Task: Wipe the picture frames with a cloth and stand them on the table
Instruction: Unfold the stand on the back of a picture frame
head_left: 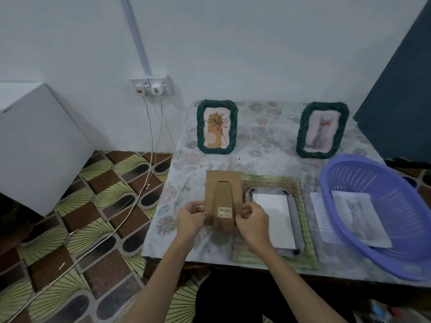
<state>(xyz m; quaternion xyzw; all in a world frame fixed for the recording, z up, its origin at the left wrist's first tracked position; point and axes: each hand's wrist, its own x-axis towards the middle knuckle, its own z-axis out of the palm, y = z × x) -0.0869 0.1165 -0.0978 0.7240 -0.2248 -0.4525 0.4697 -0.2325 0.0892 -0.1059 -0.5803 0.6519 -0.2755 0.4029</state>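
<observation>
I hold a brown cardboard frame backing (222, 194) with its fold-out stand and a barcode sticker facing me. My left hand (191, 217) pinches its lower left edge and my right hand (251, 220) pinches its lower right edge. A grey frame (292, 206) with a white sheet inside lies flat on a green checked cloth (268, 179). Two green rope-edged picture frames stand at the back of the table: one with a plant drawing (217, 127), one with a cat picture (323, 130).
A purple plastic basket (363, 183) at the right holds a cat print (360, 217); a lined white sheet (321, 217) lies beside it. The table has a floral cover (263, 138). A white box (39, 145) and wall socket cables (151, 141) are at left.
</observation>
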